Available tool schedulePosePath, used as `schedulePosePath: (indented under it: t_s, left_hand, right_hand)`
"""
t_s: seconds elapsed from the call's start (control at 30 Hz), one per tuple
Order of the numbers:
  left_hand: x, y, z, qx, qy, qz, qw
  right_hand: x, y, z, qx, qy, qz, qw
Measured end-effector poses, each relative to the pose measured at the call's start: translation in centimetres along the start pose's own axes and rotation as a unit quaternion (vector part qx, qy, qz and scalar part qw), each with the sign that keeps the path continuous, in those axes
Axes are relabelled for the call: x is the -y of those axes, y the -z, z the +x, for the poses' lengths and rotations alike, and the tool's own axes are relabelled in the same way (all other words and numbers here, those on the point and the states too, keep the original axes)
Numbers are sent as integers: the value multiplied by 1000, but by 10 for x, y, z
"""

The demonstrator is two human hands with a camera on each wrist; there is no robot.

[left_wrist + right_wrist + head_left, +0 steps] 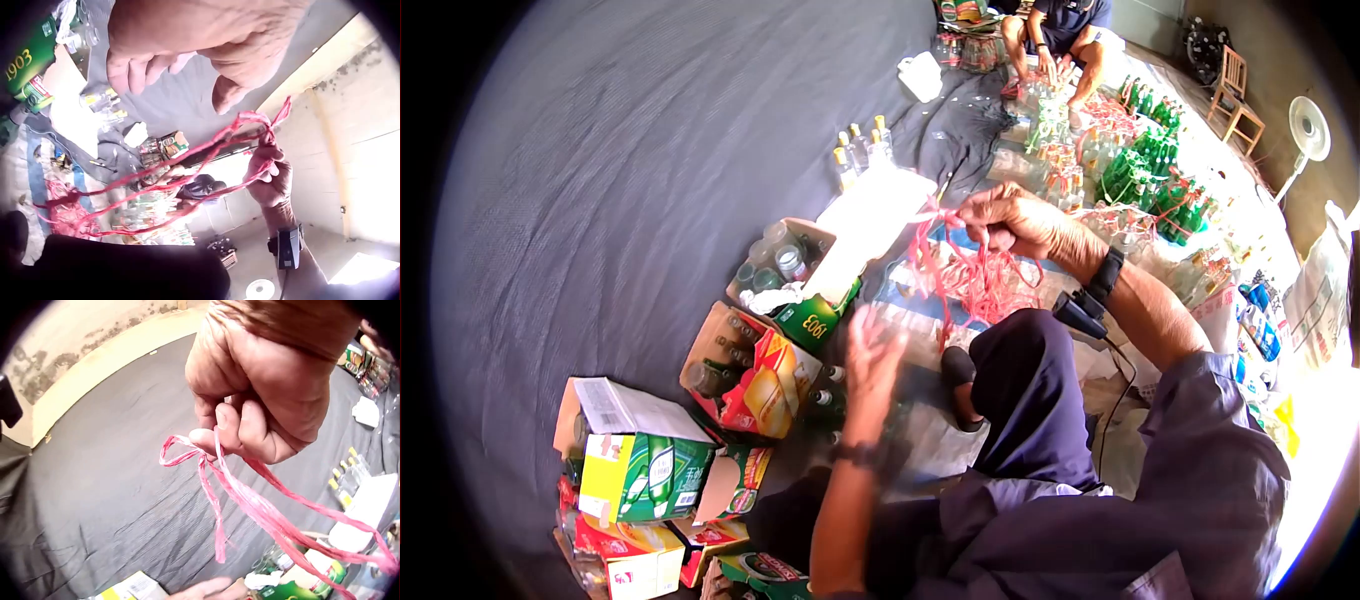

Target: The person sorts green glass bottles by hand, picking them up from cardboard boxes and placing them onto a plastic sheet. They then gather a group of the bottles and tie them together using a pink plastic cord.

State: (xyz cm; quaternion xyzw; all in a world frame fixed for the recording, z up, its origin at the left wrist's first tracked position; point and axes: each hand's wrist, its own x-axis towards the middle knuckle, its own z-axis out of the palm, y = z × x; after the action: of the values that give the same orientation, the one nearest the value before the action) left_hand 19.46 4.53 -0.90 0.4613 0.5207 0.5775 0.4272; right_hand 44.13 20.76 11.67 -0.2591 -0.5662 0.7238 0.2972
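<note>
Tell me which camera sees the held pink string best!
Right wrist: the pink string looks closest, clearly looped beside the right hand. Head shows it smaller; left wrist shows it stretched long.

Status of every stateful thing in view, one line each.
Pink plastic twine: looped, held up
Bare right hand: pinching twine
Bare left hand: holding nothing
Red-yellow cardboard box: open, loaded
Green 1903 cardboard box: open
Yellow-topped clear bottles: upright
White round fan: spin unclear

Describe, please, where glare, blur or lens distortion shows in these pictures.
Head view: black rounded edges, the bare left hand blurred, the flat white panel washed out by glare; left wrist view: bright patches burning out the pale stained wall; right wrist view: dark corners, the pink stringy twine fairly crisp near the right-hand fingers.
</note>
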Motion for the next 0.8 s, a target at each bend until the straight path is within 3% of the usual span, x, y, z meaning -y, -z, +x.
schedulePosePath:
  t_s: [0.1,0.23,0.3,0.37,0.43,0.8]
  left_hand:
    - [-16,-31,9,-14,-17,-92,996]
    - [-23,-32,9,-40,-21,-70,997]
    - [-39,-25,-2,7,70,-101,992]
    - [-37,-22,-11,3,38,-68,997]
    - [-41,-15,-22,-3,57,-171,984]
    - [-45,1,-68,-30,76,-105,991]
  right_hand:
    - [-8,-26,-9,18,-48,-26,998]
    - [-37,-36,-10,30,-76,42,996]
    - [-44,-41,-9,52,-100,89,990]
    - [-51,-44,-11,55,-112,110,986]
    - [-58,-45,-9,46,-130,81,987]
    - [-92,-86,-22,90,-133,3,987]
